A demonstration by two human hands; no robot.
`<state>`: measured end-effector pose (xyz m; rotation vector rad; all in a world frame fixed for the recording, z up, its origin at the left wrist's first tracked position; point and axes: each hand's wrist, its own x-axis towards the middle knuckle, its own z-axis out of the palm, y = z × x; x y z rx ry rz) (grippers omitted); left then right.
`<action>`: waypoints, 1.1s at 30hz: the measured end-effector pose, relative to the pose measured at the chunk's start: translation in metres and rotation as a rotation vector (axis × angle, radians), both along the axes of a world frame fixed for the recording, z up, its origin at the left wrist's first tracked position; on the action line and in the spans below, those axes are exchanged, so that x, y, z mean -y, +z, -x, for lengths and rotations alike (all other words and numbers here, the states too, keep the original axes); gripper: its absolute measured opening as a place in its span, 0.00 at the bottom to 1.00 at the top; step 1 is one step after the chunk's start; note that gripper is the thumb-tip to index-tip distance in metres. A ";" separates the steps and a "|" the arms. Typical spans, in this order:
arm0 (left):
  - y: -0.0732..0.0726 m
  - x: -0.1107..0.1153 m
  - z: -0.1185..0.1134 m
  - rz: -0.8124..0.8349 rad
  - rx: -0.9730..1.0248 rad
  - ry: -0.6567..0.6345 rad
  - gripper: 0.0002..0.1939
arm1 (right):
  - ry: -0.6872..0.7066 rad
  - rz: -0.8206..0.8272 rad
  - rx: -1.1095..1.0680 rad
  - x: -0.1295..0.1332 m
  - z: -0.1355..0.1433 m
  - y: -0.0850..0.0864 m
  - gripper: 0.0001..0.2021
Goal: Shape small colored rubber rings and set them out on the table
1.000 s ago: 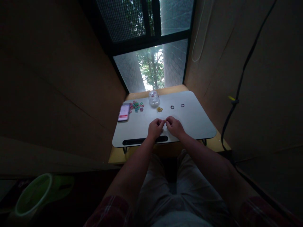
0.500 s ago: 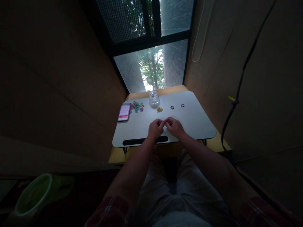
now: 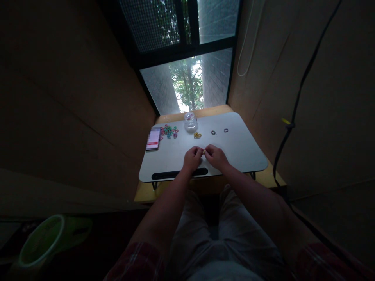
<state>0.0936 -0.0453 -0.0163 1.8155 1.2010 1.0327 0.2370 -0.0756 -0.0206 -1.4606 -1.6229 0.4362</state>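
Observation:
My left hand [image 3: 193,158] and my right hand [image 3: 216,157] meet over the near middle of the white lap table [image 3: 240,150]. Between their pinched fingertips shows a bit of a small yellow hair tie [image 3: 203,152], mostly covered by the fingers. Just beyond them lies a small heap of yellow hair ties [image 3: 197,135]. To its right are a dark ring-shaped hair tie [image 3: 213,132] and a purplish one [image 3: 225,130], set apart. A mixed pile of pink, green and blue hair ties [image 3: 168,130] is at the far left.
A clear plastic jar [image 3: 191,124] stands at the table's back, before the window. At the left edge lies a phone [image 3: 153,139] with a lit screen. A black slot [image 3: 170,175] runs along the near edge. A dark cord [image 3: 299,93] hangs at right.
More of the yellow hair tie shows between my fingertips now. Both hands have stayed almost in place, and the things on the table have not moved.

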 end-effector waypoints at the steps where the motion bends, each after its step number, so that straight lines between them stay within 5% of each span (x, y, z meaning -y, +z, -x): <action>1: 0.000 0.000 0.000 -0.001 0.006 0.001 0.11 | -0.009 -0.001 -0.002 0.000 0.000 0.000 0.06; 14: -0.002 0.000 0.000 0.006 0.060 -0.051 0.12 | -0.023 0.000 0.007 -0.001 -0.001 0.000 0.08; 33: -0.003 0.000 -0.001 -0.033 0.002 0.053 0.13 | -0.005 -0.008 -0.057 0.001 0.000 -0.001 0.06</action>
